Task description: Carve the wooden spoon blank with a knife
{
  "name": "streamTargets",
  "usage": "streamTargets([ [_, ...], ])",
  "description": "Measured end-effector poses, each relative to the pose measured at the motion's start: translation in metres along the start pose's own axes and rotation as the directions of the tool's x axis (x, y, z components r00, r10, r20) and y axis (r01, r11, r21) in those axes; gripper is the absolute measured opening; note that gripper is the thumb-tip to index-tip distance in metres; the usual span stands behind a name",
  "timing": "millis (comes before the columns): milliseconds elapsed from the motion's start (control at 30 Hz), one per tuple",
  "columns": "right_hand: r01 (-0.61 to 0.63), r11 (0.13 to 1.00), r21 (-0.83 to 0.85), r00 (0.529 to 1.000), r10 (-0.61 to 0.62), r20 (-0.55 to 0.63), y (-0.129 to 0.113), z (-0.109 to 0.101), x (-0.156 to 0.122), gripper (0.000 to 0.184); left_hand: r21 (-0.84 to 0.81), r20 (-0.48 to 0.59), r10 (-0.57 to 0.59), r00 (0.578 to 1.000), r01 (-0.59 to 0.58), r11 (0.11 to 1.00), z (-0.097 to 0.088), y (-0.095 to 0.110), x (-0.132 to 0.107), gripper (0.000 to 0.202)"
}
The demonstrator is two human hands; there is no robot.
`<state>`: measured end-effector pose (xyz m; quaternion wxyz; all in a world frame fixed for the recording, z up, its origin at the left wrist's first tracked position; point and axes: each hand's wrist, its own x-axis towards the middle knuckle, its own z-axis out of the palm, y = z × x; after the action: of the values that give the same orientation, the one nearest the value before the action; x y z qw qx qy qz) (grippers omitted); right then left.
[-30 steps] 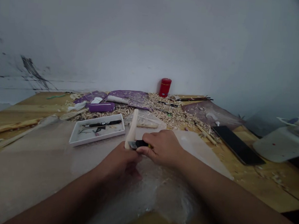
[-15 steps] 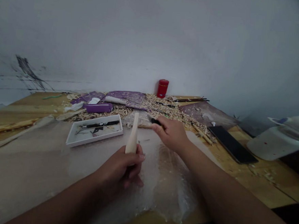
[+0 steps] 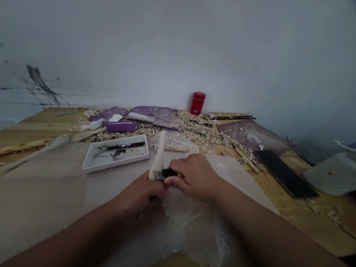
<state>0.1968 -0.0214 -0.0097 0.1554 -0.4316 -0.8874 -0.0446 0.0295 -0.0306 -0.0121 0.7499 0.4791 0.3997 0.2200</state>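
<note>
A pale, smoothly shaped piece of wood (image 3: 158, 154) points up and away from me, its lower end wrapped in my left hand (image 3: 143, 194). My right hand (image 3: 196, 175) grips a utility knife (image 3: 169, 173) with a black and yellow handle. The knife's blade lies against the wood just above my left fingers. Below both hands a sheet of plastic wrap (image 3: 195, 228) covers the front of the table. My left fingertips are partly hidden beneath the wood and knife.
Left of the wood sits a white tray (image 3: 117, 166) holding small tools. Wood shavings (image 3: 208, 137) are heaped at the back near a red canister (image 3: 197, 103). A purple box (image 3: 121, 126) stands at left, a phone (image 3: 286, 174) at right, beside a white container (image 3: 336, 173).
My right hand has come down and left with the knife, from beyond the wood to its lower part. My left hand still holds the wood. The view has shifted slightly.
</note>
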Motion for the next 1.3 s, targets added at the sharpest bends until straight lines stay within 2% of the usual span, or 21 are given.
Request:
streamTargets([
  [400,-0.069,0.993,-0.1,0.994,0.06,-0.089,-0.007,-0.003,0.004,0.049,-0.126,-0.004,0.058,0.998,-0.058,0.99,0.001,0.002,-0.002,0.011],
  [467,-0.142,0.985,-0.099,0.986,0.132,-0.098,0.002,-0.004,0.005,0.049,-0.152,0.005,0.057,0.998,-0.055,0.987,0.004,0.0,-0.003,0.008],
  [500,-0.204,0.975,-0.09,0.975,0.194,-0.106,0.01,-0.006,0.005,0.05,-0.162,0.012,0.046,0.999,-0.044,0.986,0.006,-0.002,-0.003,0.008],
  [567,-0.431,0.901,-0.049,0.89,0.415,-0.189,0.028,-0.01,0.003,0.051,-0.171,0.035,0.01,0.999,-0.004,0.985,0.01,-0.007,-0.005,0.013],
  [633,-0.515,0.857,-0.001,0.821,0.492,-0.29,0.043,-0.014,-0.001,0.051,-0.14,0.122,-0.043,0.992,0.06,0.988,0.012,-0.011,-0.006,0.015],
  [667,-0.526,0.85,0.023,0.797,0.502,-0.335,0.047,-0.016,-0.002,0.051,-0.16,0.126,-0.001,0.992,0.021,0.987,0.012,-0.012,-0.006,0.013],
  [733,-0.466,0.884,0.032,0.834,0.451,-0.318,0.045,-0.014,-0.004,0.05,-0.168,0.181,0.044,0.983,-0.013,0.986,0.01,-0.012,-0.005,0.008],
  [833,-0.312,0.948,0.063,0.921,0.318,-0.225,0.03,-0.007,-0.004,0.05,-0.111,0.233,0.058,0.971,-0.032,0.993,0.004,-0.008,-0.001,0.006],
  [933,-0.189,0.975,0.113,0.969,0.204,-0.142,0.019,-0.001,-0.002,0.049,0.036,0.166,0.079,0.983,-0.086,0.996,-0.002,-0.001,0.003,0.017],
  [1033,-0.103,0.99,0.094,0.99,0.111,-0.089,0.018,0.001,-0.002,0.049,0.159,0.107,0.076,0.991,-0.092,0.983,-0.008,0.003,0.006,0.024],
  [1133,-0.026,0.998,0.058,0.998,0.029,-0.062,0.017,0.0,-0.002,0.049,0.222,0.126,0.026,0.992,-0.053,0.974,-0.01,0.005,0.008,0.019],
  [1300,0.006,0.999,0.034,0.998,-0.004,-0.056,0.015,-0.001,-0.003,0.046,0.24,0.11,-0.015,0.994,-0.011,0.971,-0.01,0.005,0.008,0.027],
])
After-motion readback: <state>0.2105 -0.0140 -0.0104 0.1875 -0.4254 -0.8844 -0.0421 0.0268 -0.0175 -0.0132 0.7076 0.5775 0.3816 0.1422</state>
